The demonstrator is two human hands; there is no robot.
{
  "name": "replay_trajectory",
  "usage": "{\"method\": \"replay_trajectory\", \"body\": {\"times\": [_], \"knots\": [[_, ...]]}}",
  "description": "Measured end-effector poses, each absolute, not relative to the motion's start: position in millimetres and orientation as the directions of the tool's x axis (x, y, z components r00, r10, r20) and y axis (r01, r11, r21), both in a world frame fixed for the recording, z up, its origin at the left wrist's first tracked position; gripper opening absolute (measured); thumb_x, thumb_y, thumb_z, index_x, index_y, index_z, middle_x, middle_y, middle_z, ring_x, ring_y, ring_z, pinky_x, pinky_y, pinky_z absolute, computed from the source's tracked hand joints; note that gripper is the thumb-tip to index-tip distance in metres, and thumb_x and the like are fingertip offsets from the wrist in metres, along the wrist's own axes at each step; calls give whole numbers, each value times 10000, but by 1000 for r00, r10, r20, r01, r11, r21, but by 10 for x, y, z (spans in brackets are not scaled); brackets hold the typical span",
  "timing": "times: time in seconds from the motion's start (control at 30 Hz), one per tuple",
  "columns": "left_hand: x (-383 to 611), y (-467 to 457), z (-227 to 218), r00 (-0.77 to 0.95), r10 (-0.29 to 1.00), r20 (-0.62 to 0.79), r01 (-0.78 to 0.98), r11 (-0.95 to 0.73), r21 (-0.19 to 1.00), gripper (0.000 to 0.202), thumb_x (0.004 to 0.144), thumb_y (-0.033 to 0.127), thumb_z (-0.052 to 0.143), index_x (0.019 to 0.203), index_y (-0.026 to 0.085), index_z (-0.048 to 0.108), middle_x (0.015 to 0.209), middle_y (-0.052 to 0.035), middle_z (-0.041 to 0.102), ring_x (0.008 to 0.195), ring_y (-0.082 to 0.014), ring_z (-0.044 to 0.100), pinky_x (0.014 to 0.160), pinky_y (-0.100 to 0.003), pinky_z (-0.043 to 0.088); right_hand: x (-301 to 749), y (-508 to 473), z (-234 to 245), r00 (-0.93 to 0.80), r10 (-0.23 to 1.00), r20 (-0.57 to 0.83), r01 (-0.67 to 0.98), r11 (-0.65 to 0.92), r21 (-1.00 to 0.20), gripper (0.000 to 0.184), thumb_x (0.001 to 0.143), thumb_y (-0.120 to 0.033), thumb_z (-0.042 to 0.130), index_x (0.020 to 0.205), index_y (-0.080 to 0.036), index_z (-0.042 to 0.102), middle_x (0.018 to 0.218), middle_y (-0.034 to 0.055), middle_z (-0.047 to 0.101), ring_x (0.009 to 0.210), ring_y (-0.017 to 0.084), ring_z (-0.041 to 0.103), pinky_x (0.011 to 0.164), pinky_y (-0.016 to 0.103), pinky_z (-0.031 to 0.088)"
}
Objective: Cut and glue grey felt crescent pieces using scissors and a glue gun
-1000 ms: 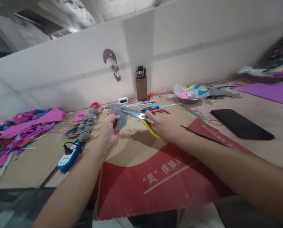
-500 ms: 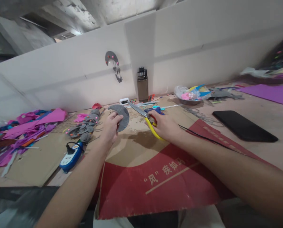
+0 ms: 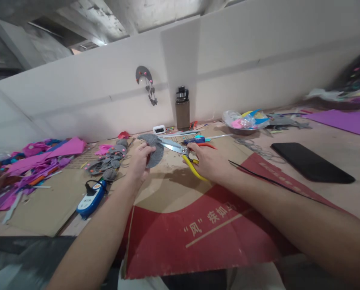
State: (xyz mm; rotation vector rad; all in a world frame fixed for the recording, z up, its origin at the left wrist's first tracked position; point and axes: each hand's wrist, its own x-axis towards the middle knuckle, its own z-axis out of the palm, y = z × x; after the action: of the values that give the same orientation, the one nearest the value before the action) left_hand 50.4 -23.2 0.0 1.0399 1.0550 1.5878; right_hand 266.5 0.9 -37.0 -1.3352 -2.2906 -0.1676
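Observation:
My left hand (image 3: 139,163) pinches a grey felt piece (image 3: 155,148) and holds it up above the cardboard sheet (image 3: 180,225). My right hand (image 3: 208,161) grips yellow-handled scissors (image 3: 180,151). Their steel blades point left and meet the upper edge of the felt. Both forearms stretch over the red printed part of the cardboard.
A pile of grey felt cut-outs (image 3: 107,163) lies left of the hands, with a blue-and-white power strip (image 3: 91,197) nearer me. Pink and purple scraps (image 3: 35,161) cover the far left. A bottle (image 3: 182,108), a bowl of coloured bits (image 3: 243,121) and a black phone (image 3: 312,163) stand further right.
Half a second ago the scissors were lifted away and angled upward; now the blades are back at the felt's edge. The left hand has turned the felt slightly.

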Motion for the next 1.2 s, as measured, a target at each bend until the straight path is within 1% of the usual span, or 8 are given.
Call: {"method": "replay_trajectory", "body": {"times": [0.2,0.3,0.47,0.67,0.87,1.0,1.1,1.2], "knots": [[499,-215,-8,-217,968,129,-267,-186,946,173,568,127,672,723,183,622,637,40,603,540,-97,552,514,-197,433,2699,16,-355,-458,777,432,861,509,-1,386,885,-340,464,1254,-226,480,961,79,683,880,225,627,652,277,367],[491,-203,-17,-232,966,112,-283,-177,943,146,558,112,667,660,182,589,581,51,565,498,-88,523,496,-195,429,2715,8,-313,-476,777,411,867,494,71,428,876,-328,465,1291,-229,471,969,97,675,870,237,617,640,284,355],[473,-187,-25,-226,967,120,-265,-180,947,145,548,114,659,663,175,596,648,27,620,535,-101,557,501,-202,437,2726,-8,-267,-490,776,396,863,496,96,427,890,-335,442,1303,-229,471,979,106,678,846,228,613,643,283,342],[477,-198,5,-211,972,107,-260,-161,952,183,526,121,672,694,164,615,672,22,635,545,-91,562,500,-183,428,2709,-28,-270,-494,775,394,858,508,76,382,914,-340,408,1273,-233,482,933,82,691,833,226,636,597,280,320],[452,-177,6,-186,976,109,-237,-152,959,226,525,136,673,747,159,638,670,13,633,616,-118,602,531,-188,442,2710,-14,-292,-495,793,355,853,521,24,373,910,-320,420,1264,-218,479,946,81,702,838,215,645,618,274,344],[452,-182,19,-194,977,88,-244,-135,960,184,515,123,690,651,168,575,609,33,585,540,-94,554,492,-178,420,2712,-10,-308,-483,795,368,856,516,8,371,909,-323,414,1260,-230,485,897,73,704,795,217,647,598,274,333],[472,-203,34,-190,979,80,-230,-124,965,198,531,119,697,586,179,516,532,55,514,460,-76,485,447,-176,388,2700,-10,-328,-424,830,362,877,476,-66,346,893,-359,438,1213,-254,515,840,57,700,723,216,637,553,270,303],[490,-212,29,-136,984,119,-202,-145,969,183,567,138,702,590,181,526,556,46,533,483,-85,504,478,-188,415,2681,-8,-330,-376,853,363,870,460,-180,309,898,-387,438,1161,-248,522,800,42,688,635,187,602,528,257,283]]}}
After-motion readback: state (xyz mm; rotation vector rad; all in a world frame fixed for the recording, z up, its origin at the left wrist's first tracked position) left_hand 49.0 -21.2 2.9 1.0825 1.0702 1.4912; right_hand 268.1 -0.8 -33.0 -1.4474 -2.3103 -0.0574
